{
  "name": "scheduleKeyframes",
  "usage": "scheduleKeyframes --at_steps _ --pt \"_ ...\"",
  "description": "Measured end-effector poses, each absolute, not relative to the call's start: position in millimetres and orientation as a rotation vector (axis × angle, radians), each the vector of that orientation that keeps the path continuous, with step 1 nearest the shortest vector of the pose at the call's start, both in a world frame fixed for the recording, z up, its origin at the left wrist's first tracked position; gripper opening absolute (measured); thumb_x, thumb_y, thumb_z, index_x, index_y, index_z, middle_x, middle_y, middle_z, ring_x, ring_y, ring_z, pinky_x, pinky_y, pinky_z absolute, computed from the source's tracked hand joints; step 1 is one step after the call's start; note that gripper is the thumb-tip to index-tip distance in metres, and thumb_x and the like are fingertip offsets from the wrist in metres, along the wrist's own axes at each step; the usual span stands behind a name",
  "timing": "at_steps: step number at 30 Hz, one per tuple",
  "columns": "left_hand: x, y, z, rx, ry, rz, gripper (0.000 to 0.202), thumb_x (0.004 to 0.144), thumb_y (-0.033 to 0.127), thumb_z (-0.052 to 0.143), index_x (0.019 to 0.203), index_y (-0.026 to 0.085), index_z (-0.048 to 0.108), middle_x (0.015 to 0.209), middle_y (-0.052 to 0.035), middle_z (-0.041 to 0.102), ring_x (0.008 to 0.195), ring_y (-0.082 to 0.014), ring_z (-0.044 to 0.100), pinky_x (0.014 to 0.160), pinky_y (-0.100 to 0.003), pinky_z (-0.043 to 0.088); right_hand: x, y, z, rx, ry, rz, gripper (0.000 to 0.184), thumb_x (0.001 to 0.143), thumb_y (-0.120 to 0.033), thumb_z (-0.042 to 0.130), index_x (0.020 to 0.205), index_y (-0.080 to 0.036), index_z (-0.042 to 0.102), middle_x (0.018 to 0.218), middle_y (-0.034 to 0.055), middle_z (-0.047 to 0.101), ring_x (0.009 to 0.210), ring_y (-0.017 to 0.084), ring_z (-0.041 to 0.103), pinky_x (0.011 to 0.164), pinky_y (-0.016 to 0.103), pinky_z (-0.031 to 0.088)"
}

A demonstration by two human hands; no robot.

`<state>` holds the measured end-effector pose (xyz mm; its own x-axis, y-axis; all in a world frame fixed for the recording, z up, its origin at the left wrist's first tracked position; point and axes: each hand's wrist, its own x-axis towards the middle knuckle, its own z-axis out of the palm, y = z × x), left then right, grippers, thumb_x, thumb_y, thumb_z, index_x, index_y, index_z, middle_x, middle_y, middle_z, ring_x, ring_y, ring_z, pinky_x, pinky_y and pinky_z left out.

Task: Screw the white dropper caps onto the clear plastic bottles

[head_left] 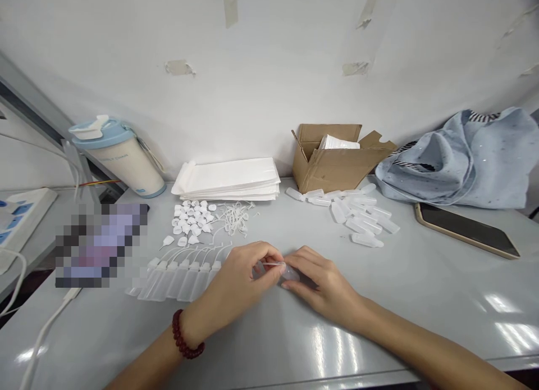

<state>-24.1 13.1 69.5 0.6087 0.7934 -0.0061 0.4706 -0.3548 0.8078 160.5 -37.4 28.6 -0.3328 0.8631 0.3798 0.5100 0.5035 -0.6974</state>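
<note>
In front of me, my left hand (250,272) and my right hand (322,277) meet at the fingertips. Both are closed. Right-hand fingers and thumb hold a small translucent squeeze bottle (290,273), mostly covered by the fingers. At its neck, left thumb and index finger pinch a thin white tube (272,263); whether it sits in the bottle I cannot tell. Left of my hands lies a row of similar bottles (174,283) with white caps and thin curved tubes. Farther back are a cluster of loose white caps (191,216) and a tangle of thin white tubes (236,218).
Uncapped bottles (357,213) lie piled before an open cardboard box (332,165). White padded envelopes (227,179) are stacked at the wall. A tumbler (122,157), blurred-out phone-like object (103,244) and power strip (21,221) stand left; a phone (467,230) and blue fabric bag (463,159), right.
</note>
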Motion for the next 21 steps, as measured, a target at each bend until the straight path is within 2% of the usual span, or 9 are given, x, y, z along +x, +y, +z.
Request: scheduleKeyframes --at_steps 8,14,21 --pt "-23.5 13.3 63.5 2.110 0.961 0.582 0.011 0.083 0.018 0.058 0.083 0.021 0.068 0.083 0.0001 0.068 0.076 -0.0143 0.061 0.067 -0.026 0.048 159.9 -40.1 23.3 -1.272 -1.923 0.713 0.026 0.089 -0.024 0.056 0.114 -0.022 0.058 0.096 0.0064 0.071 0.077 0.019 0.066 0.068 0.030 0.053" --pt "-22.5 12.4 64.5 2.049 0.940 0.512 0.015 0.085 0.020 0.056 0.087 0.022 0.070 0.087 -0.0010 0.069 0.076 -0.0150 0.061 0.068 -0.027 0.049 159.3 -42.7 22.2 -1.243 -1.819 0.836 0.034 0.088 -0.021 0.055 0.121 -0.025 0.049 0.109 0.0068 0.070 0.094 0.020 0.069 0.080 0.034 0.056" --pt "-23.2 14.4 66.9 2.048 0.889 0.520 0.010 0.083 0.024 0.060 0.089 0.023 0.068 0.086 0.0004 0.068 0.078 -0.0154 0.060 0.070 -0.027 0.049 157.8 -41.9 33.4 -1.167 -1.583 1.114 0.027 0.088 -0.029 0.058 0.113 -0.023 0.051 0.109 0.0071 0.069 0.100 0.020 0.066 0.086 0.037 0.054"
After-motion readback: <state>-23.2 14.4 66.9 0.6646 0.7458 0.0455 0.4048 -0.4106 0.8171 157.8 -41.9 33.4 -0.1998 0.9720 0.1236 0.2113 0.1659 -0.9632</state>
